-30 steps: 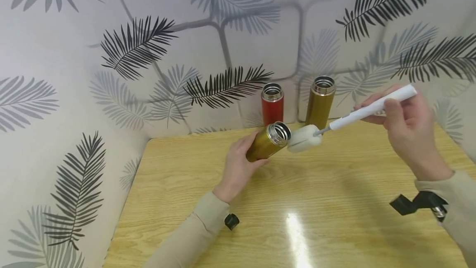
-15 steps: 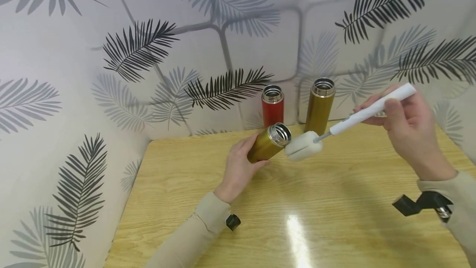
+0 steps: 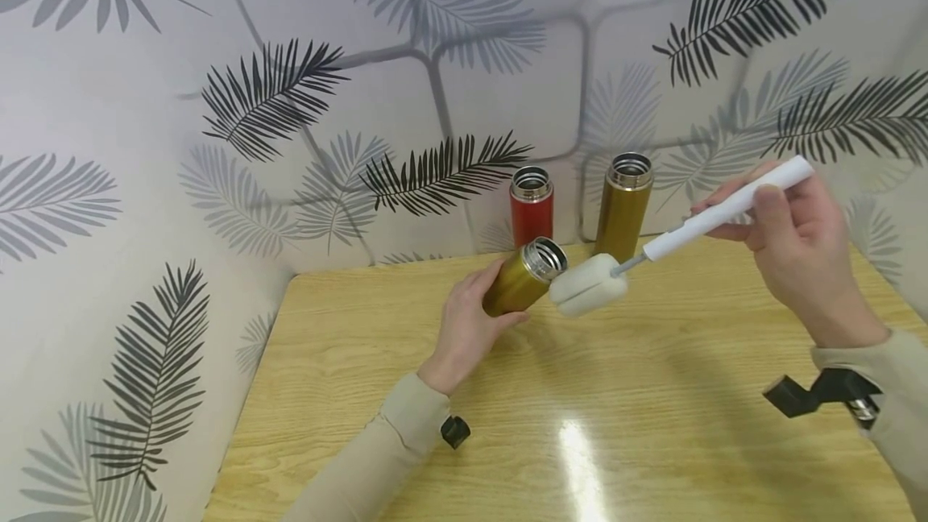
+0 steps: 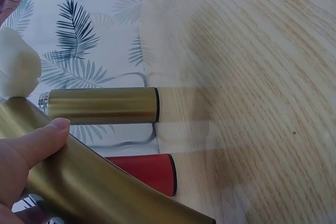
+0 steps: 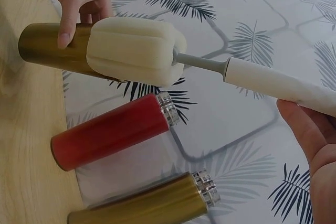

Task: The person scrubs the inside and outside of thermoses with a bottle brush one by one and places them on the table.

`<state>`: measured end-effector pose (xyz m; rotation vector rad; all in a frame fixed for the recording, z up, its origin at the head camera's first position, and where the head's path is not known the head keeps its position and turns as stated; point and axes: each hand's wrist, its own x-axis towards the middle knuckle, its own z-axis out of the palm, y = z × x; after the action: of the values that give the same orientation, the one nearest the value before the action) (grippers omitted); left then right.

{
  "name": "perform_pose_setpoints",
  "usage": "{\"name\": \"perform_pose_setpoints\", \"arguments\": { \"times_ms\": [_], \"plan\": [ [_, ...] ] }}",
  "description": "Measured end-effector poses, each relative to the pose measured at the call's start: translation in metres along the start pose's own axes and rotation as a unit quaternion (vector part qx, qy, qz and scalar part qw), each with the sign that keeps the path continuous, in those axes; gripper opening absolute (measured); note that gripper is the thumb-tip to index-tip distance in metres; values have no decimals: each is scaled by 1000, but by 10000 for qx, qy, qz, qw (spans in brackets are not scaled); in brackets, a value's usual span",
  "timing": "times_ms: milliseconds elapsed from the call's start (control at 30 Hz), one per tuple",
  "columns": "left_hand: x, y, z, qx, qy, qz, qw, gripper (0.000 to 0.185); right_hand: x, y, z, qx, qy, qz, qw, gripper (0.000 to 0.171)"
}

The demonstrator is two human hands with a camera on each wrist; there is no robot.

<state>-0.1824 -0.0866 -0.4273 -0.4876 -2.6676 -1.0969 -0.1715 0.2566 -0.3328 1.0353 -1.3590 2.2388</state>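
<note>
On the wooden table (image 3: 580,393), near the person, the left hand (image 3: 464,329) has its fingers curled around a gold flask (image 3: 524,278) and holds it tilted above the tabletop, with the open mouth toward the right. The right hand (image 3: 797,248) pinches the white handle of a brush (image 3: 718,212) between thumb and fingers. Its sponge head (image 3: 589,286) is just at the flask mouth; whether it touches, I cannot tell. Farther back, by the leaf-patterned wall (image 3: 290,103), a red flask (image 3: 532,206) and a second gold flask (image 3: 623,204) stand upright, both open.
</note>
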Motion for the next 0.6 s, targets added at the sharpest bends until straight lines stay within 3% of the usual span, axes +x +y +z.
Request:
{"name": "perform_pose_setpoints", "arguments": {
  "times_ms": [233,433,600],
  "plan": [
    [1,1,-1,149,-150,-90,9997,79,1,2,5,184,211,19,9996,14],
    [0,4,1,304,-371,31,9988,77,7,4,13,790,286,-115,9964,16],
    [-3,7,5,307,-431,216,9984,78,11,6,17,755,570,-117,9954,14]
  ]
}}
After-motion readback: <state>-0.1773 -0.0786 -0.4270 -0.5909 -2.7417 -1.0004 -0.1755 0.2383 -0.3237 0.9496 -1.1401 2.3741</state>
